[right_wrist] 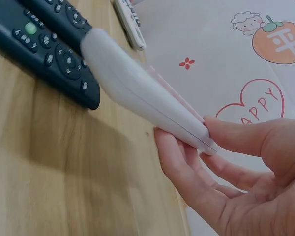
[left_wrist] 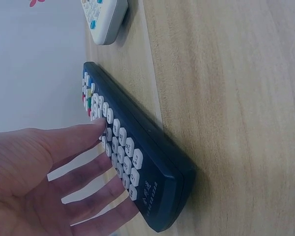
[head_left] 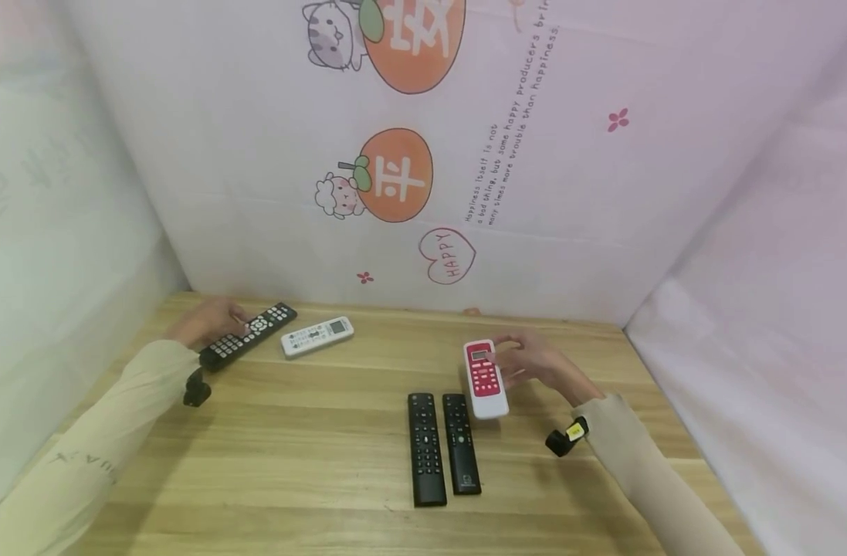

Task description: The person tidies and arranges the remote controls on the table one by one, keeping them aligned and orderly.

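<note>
At the back left of the table, my left hand (head_left: 213, 320) pinches a long black remote control with white buttons (head_left: 256, 326). In the left wrist view its thumb (left_wrist: 83, 137) lies on the buttons while the other fingers reach the far side edge. A smaller white remote control (head_left: 316, 337) lies just right of it. On the right, my right hand (head_left: 532, 360) holds a red-and-white remote control (head_left: 487, 386) by one side near its screen end. The right wrist view shows that remote's white side (right_wrist: 137, 93) tilted and raised over the table, thumb above and fingers beneath.
Two slim black remote controls lie side by side near the middle: a left one (head_left: 427, 455) and a right one (head_left: 462, 448), close to the raised remote. The wooden table (head_left: 312, 448) ends at a printed white cloth (head_left: 270, 193) behind, with cloth walls at both sides.
</note>
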`<state>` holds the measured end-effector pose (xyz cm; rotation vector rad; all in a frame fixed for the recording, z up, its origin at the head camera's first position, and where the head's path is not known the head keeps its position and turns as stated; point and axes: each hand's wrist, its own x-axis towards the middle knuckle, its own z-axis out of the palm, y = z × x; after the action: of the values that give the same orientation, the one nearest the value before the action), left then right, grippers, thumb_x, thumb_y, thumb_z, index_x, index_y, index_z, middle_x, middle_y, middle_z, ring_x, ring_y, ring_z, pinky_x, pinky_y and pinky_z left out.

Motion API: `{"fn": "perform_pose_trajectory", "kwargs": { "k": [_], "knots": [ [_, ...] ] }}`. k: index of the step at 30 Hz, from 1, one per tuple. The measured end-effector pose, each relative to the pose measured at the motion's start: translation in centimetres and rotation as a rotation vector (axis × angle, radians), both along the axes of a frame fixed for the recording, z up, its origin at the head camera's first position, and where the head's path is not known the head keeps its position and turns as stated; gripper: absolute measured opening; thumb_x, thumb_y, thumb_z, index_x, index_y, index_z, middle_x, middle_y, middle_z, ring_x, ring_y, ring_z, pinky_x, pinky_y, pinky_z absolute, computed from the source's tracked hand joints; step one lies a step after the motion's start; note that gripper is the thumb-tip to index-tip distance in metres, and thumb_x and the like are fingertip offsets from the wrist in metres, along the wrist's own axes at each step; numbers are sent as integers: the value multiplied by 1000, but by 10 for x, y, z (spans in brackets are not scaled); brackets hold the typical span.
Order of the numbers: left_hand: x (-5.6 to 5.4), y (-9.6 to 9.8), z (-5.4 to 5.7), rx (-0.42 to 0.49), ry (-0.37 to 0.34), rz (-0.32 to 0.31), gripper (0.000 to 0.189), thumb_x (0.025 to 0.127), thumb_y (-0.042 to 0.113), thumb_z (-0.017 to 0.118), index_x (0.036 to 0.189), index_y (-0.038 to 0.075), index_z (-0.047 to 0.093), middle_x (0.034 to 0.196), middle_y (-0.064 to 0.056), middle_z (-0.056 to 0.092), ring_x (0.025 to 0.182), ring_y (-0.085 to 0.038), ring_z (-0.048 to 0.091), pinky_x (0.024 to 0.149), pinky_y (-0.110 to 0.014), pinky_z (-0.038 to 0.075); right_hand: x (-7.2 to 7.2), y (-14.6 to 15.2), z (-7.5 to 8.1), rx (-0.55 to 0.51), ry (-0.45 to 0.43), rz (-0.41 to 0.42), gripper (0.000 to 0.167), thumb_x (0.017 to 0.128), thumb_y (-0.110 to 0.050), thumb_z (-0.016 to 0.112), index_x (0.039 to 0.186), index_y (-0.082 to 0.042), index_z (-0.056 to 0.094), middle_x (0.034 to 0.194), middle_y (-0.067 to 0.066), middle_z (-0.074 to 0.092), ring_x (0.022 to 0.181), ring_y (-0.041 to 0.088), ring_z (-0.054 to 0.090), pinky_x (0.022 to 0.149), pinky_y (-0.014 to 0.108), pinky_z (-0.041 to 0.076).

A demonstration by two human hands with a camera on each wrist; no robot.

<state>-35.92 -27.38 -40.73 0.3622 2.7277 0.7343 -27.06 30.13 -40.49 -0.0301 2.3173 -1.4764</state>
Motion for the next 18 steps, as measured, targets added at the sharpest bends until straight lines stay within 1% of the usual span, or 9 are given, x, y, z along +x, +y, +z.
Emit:
{"fn": "perform_pose_trajectory", "kwargs": {
  "k": [4, 6, 12, 18],
  "knots": [
    [-2, 0, -1, 12, 2, -8, 48, 96, 13, 70, 133, -15, 58, 136, -40, 57, 98, -35, 68, 78, -38, 60, 6, 7, 2, -27, -25, 67, 54, 104, -8, 62, 147, 13, 38, 113, 28, 71, 92, 31, 75, 80, 49, 66],
    [-3, 0, -1, 14, 1, 5, 48, 95, 14, 70, 133, -14, 58, 136, -40, 57, 99, -34, 67, 79, -37, 59, 8, 10, 3, -35, -41, 86, 52, 103, -7, 62, 146, 12, 38, 113, 29, 70, 93, 33, 75, 81, 49, 65],
    [-2, 0, 0, 10, -4, 35, 48, 95, 15, 71, 133, -13, 59, 137, -39, 57, 103, -37, 65, 85, -44, 57, 16, 16, 1, -49, -113, 114, 46, 103, -5, 62, 140, 8, 39, 113, 28, 71, 96, 35, 75, 82, 50, 65],
    [-1, 0, 1, -5, -16, 27, 48, 96, 15, 70, 133, -13, 59, 136, -40, 57, 108, -42, 64, 88, -50, 56, 23, 21, -7, -43, -152, 164, 43, 103, -6, 62, 137, 8, 39, 114, 28, 71, 96, 37, 75, 82, 51, 65]
  ]
}}
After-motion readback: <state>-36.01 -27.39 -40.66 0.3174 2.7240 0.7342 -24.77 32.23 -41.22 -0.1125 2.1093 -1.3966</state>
